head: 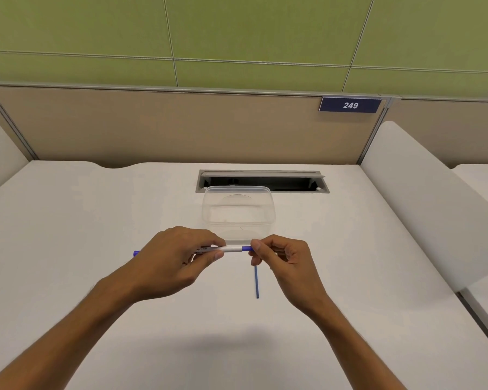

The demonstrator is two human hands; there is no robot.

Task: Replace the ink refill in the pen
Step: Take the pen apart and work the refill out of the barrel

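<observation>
Head view, looking down at a smooth, matte white desk (96, 220).

Near the centre, held level above the desk surface: a slim round pen (231, 249) with white plastic barrel, small printed text on the side, and blue plastic at both ends. Lying left to right, from 9 o'clock to 3 o'clock. Wrapped around the left half of the barrel: left hand (175, 257), fingers curled over the top and thumb underneath, so that only the blue end cap sticks out at 9 o'clock of the fist. Pinching the blue tip part at the right end: right hand (282, 257), thumb and forefinger pressed together on it, other fingers loosely curled behind.

Directly at 6 o'clock from the right-hand fingertips, flat on the desk: a thin, straight blue refill (256, 282), like a narrow tube, pointing toward the person. Upper end hidden behind the fingers; touching or not, cannot tell.

At 12 o'clock from the pen, just behind both hands: a clear plastic container (269, 205), rectangular with rounded corners, thin glossy walls.

Further at 12 o'clock: a grey metal cable slot (319, 190), lid tilted open, dark inside. Behind it, a beige partition (152, 128) with a dark blue label (350, 105) reading 249, then green wall panels (237, 38).
</observation>
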